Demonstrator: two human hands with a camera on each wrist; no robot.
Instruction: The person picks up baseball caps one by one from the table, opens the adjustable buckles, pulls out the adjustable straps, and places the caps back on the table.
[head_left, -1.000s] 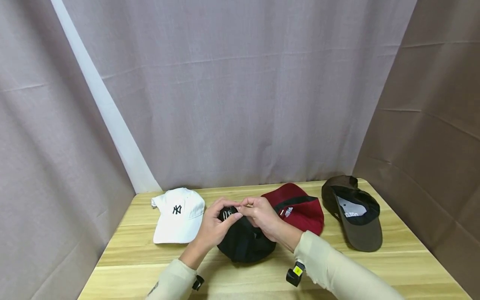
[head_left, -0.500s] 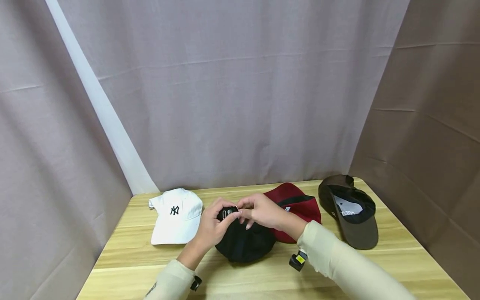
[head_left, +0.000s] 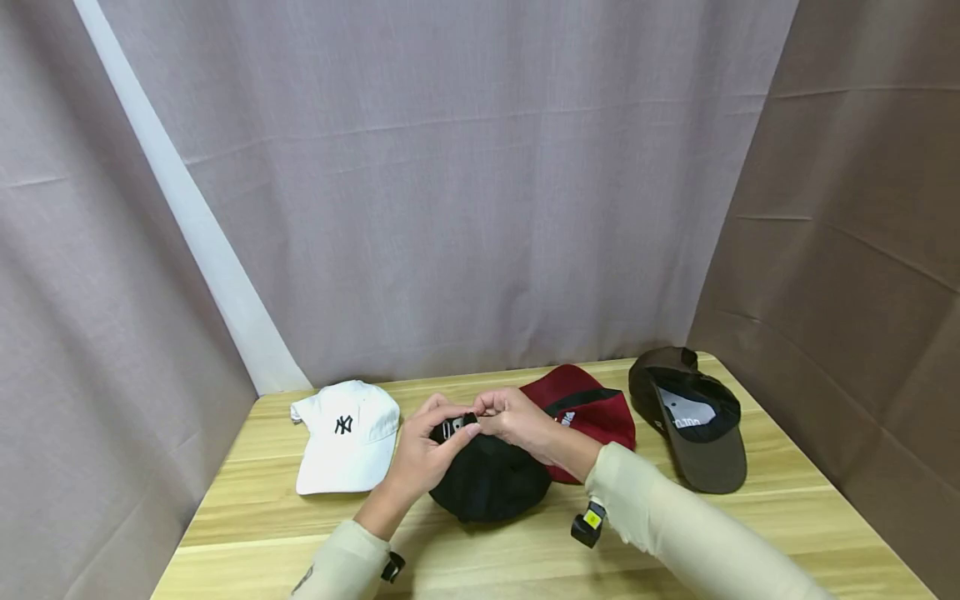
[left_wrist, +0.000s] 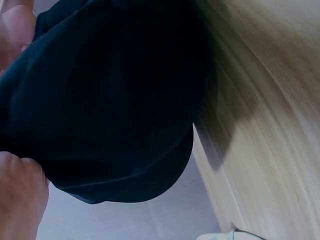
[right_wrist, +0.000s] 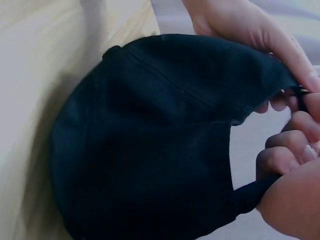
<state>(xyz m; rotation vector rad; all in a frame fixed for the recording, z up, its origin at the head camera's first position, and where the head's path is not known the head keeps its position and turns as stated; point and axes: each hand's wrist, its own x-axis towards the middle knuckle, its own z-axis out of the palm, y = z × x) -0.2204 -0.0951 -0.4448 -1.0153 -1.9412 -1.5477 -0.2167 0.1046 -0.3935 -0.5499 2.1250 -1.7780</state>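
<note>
A black cap is held just above the table, its back opening and strap turned up. My left hand grips the band beside a small metal buckle, thumb in front and fingers behind. Close on its right, my right hand pinches the strap, fingertips nearly meeting the left thumb. The right wrist view shows the strap running from the crown into the curled right fingers. In the left wrist view the dark crown fills much of the picture and hides most of the fingers.
On the wooden table, a white cap lies at the left. A red cap sits behind my right forearm, and a dark brown cap rests inside-up at the right. Grey curtains stand behind the table.
My right fingers spread at the strap half a second ago and now pinch it closer together. A dark strap end shows beside the buckle. The head view has turned slightly right.
</note>
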